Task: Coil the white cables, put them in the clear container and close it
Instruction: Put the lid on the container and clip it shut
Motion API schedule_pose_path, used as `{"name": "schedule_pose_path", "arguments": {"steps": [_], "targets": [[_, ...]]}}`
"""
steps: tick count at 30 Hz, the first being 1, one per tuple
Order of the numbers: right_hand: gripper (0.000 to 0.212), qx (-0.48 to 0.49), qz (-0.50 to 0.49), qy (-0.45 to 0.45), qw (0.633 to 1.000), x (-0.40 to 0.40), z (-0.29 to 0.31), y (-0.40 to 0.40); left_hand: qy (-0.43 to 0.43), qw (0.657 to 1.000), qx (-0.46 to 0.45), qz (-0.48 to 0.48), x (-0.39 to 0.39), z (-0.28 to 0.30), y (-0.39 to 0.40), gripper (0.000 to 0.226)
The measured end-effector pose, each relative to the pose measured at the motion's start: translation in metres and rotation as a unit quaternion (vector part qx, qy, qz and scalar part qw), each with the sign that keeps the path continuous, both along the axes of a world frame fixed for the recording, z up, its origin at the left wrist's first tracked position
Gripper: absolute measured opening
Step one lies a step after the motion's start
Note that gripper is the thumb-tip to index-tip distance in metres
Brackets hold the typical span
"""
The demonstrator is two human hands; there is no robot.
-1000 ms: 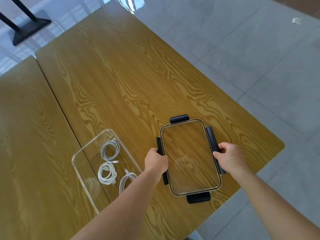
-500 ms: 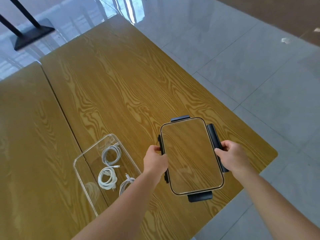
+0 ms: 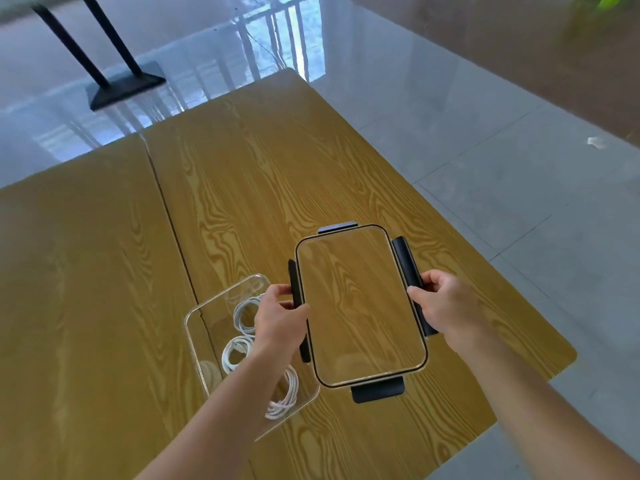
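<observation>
Compared with a second ago, both hands are lifting the lid up off the wood and carrying it a bit toward the box, so the left forearm is now crossing over the near part of the container. Going left to right: the yellow wood-grain table is sitting bare on the far left, then the clear rectangular plastic container is resting on it with its top open, and the three coiled white cables are already lying inside it in a row, one toward the far end, one in the middle, one near the front. Next, the left hand is curling around the lid's left black clip, thumb on top and fingers wrapping underneath. The clear rectangular lid with black latch clips is hanging in the air just right of the container, roughly level, not yet over it. The right hand is pinching the right-side clip the same way. So I'd say coiling and loading are finished and only closing is left. To do this well, I think you want to be keeping the lid flat, sliding it left until all four corners are lining up with the rim, checking the clips are flaring outward, then pressing down evenly before snapping each clip.
</observation>
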State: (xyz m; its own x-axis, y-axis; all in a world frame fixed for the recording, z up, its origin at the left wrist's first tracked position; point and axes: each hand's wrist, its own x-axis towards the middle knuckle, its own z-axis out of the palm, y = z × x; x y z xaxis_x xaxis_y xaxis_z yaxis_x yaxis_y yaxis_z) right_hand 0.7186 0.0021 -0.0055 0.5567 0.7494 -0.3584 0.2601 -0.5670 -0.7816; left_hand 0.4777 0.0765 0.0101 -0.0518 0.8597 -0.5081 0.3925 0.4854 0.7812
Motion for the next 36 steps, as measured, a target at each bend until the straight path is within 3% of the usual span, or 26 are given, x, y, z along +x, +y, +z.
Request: {"name": "schedule_pose_path", "arguments": {"steps": [16, 36], "targets": [[0.014, -0.038, 0.166, 0.073, 0.983, -0.134, 0.005, 0.052, 0.022, 0.989, 0.034, 0.139, -0.148, 0.002, -0.027, 0.025], [0.017, -0.09, 0.2, 0.008, 0.976, -0.173, -0.02, 0.054, 0.018, 0.98, 0.003, 0.196, -0.183, -0.04, -0.044, 0.034]]}}
